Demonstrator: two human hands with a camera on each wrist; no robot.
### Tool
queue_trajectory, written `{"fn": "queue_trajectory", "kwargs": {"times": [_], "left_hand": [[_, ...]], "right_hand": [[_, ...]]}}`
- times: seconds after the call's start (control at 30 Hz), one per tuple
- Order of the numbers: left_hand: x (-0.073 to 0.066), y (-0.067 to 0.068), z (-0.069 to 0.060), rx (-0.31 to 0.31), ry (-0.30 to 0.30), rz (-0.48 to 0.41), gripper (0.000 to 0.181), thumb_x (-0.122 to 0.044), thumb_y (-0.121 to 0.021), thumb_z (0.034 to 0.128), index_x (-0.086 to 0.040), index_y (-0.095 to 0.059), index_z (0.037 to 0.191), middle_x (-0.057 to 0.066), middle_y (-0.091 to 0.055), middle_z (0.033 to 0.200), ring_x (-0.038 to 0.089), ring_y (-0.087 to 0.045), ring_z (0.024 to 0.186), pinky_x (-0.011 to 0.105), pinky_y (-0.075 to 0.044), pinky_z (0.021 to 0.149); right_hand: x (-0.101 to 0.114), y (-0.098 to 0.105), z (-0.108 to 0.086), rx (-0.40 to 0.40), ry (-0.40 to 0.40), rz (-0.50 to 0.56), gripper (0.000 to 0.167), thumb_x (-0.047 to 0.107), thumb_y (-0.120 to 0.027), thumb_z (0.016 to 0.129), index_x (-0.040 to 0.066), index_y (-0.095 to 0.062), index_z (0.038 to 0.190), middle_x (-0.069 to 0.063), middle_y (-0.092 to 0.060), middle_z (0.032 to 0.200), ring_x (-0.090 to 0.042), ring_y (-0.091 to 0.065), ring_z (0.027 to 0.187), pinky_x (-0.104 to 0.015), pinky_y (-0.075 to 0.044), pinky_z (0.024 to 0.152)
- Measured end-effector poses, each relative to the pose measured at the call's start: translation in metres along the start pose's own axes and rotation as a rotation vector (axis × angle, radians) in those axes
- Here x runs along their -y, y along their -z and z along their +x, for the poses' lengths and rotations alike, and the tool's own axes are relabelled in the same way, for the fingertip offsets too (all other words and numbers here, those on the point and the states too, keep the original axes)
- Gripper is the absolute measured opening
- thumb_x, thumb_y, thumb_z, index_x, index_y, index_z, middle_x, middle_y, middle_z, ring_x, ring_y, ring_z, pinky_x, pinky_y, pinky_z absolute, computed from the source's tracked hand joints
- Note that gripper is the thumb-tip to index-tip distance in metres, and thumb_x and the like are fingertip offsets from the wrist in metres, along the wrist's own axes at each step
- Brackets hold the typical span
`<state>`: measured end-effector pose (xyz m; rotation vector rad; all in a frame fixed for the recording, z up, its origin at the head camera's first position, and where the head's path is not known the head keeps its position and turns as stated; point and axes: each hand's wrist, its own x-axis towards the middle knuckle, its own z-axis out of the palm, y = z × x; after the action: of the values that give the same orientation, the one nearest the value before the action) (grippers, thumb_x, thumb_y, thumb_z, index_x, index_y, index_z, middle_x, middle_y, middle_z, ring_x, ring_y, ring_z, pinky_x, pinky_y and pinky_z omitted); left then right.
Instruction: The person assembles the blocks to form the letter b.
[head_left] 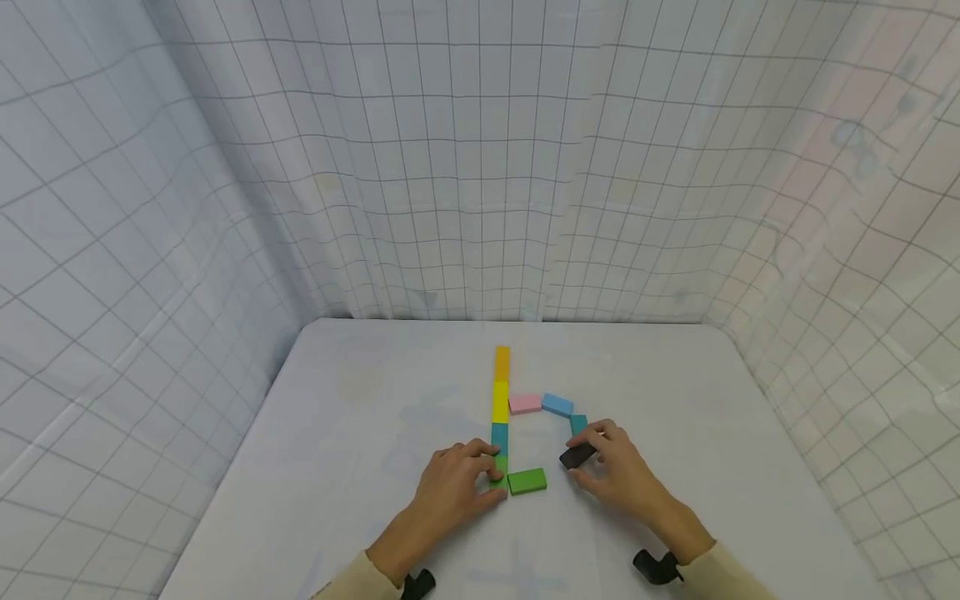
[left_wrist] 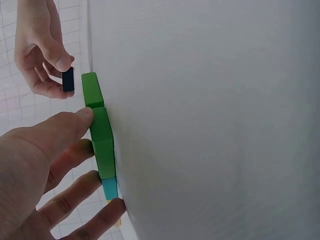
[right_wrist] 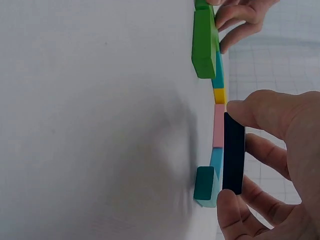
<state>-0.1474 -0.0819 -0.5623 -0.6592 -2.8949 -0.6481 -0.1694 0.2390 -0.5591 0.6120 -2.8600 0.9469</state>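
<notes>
My right hand [head_left: 618, 471] holds a black block [right_wrist: 233, 155] between thumb and fingertips, over the table just nearer than a teal block [right_wrist: 204, 183]. My left hand [head_left: 453, 483] rests its thumb and fingertips along the near left part of a straight column: a green block [left_wrist: 104, 159], a teal block [head_left: 499, 437], a yellow block [head_left: 501, 402] and an orange block [head_left: 502, 363]. Another green block [head_left: 527, 481] extends right from the column's near end. Farther up, a pink block [head_left: 525, 404] meets the column, followed by a light blue block [head_left: 557, 405] curving toward the teal one.
A white table [head_left: 360, 392] lies under everything. Grid-patterned white curtains [head_left: 480, 208] hang behind it and on both sides. Dark wrist devices [head_left: 655, 567] sit near the sleeves.
</notes>
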Motion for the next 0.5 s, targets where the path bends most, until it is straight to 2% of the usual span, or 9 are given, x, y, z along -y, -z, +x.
{"fn": "queue_trajectory", "kwargs": {"times": [0.23, 0.5], "left_hand": [[0.000, 0.001, 0.000, -0.024, -0.012, 0.012, 0.021, -0.038, -0.105, 0.0890, -0.027, -0.087, 0.095, -0.005, -0.083, 0.135, 0.023, -0.080, 0.111, 0.059, -0.067, 0.097], [-0.001, 0.001, -0.001, -0.010, -0.009, 0.010, 0.021, -0.038, -0.104, 0.0898, -0.027, -0.086, 0.095, -0.005, -0.083, 0.135, 0.023, -0.079, 0.109, 0.058, -0.067, 0.096]], "right_hand": [[0.008, -0.008, -0.002, 0.020, 0.013, -0.019, 0.040, 0.014, -0.101, 0.093, 0.024, -0.082, 0.127, -0.004, -0.066, 0.135, -0.021, -0.065, 0.126, -0.044, -0.064, 0.102], [0.013, -0.015, -0.004, 0.054, 0.005, -0.060, 0.040, 0.017, -0.102, 0.092, 0.023, -0.082, 0.126, -0.005, -0.064, 0.137, -0.022, -0.066, 0.127, -0.049, -0.065, 0.106]]}}
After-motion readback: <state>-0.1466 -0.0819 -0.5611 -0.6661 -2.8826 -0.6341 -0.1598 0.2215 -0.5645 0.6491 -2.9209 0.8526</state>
